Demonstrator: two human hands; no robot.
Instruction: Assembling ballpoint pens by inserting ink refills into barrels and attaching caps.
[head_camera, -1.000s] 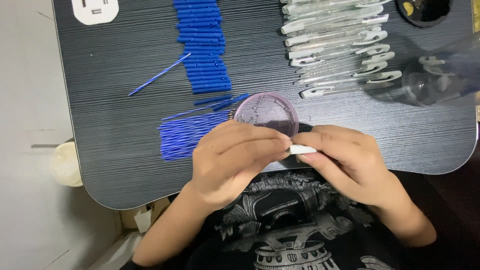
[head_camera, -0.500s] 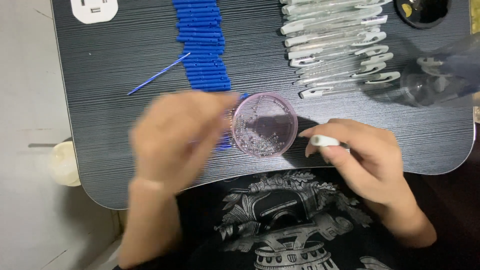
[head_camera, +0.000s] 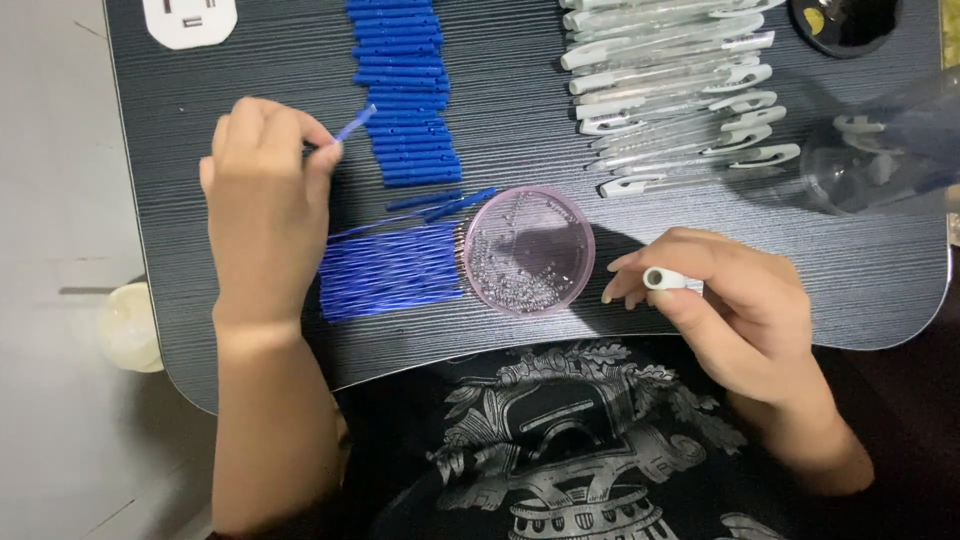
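Two hands work over a dark ribbed table (head_camera: 250, 330), which carries everything else. At its far right edge lies a row of clear pen barrels with white clips (head_camera: 680, 90), and beside them a clear plastic container (head_camera: 880, 150) whose contents I cannot make out. In the middle stands a column of short blue caps (head_camera: 400, 90), and below it a bundle of thin blue refills (head_camera: 390, 270) lies flat, touching a round pink lid (head_camera: 528, 250). This shallow lid holds many tiny clear pieces, maybe springs, but they are too small to tell. The left hand (head_camera: 265, 200) is closed, its fingertips pinching one thin blue refill (head_camera: 352, 125) near its lower end, just left of the caps; such a refill looks very light and slightly bendable, so it is best held near the middle, softly. The right hand (head_camera: 740, 300) is curled around a white pen barrel (head_camera: 668, 279), thumb and forefinger pressed on it; this tube seems stiff, smooth and a little slippery.
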